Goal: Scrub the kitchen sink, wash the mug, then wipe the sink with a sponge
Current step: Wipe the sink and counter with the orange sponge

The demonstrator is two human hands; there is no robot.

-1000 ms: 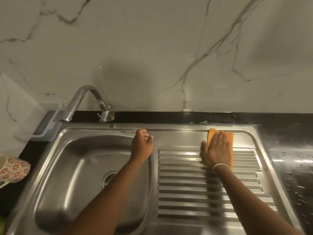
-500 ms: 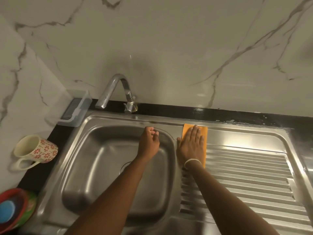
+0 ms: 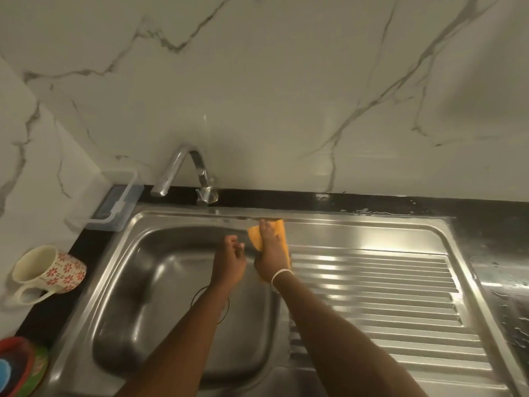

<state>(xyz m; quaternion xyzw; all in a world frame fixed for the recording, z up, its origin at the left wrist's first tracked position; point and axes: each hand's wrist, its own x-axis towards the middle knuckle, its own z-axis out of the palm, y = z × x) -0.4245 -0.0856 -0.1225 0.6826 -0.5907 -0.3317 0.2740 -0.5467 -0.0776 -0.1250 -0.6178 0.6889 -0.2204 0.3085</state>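
Note:
The steel sink (image 3: 160, 285) has its bowl on the left and a ribbed drainboard (image 3: 380, 299) on the right. My right hand (image 3: 272, 253) presses flat on an orange sponge (image 3: 282, 232) at the bowl's back right rim, where bowl and drainboard meet. Over the bowl hovers my left hand (image 3: 230, 260), fingers loosely curled, holding nothing. A white mug (image 3: 47, 272) with red flowers lies tilted on the black counter left of the sink.
A chrome tap (image 3: 183, 170) rises behind the bowl. Left of the tap stands a clear plastic holder (image 3: 117, 206). A red and green container (image 3: 21, 365) is at the bottom left. The black counter (image 3: 498, 253) at the right is wet.
My right hand has slid the orange sponge leftward from the far side of the drainboard to the bowl's rim. My left hand has lifted off the rim and hangs over the bowl.

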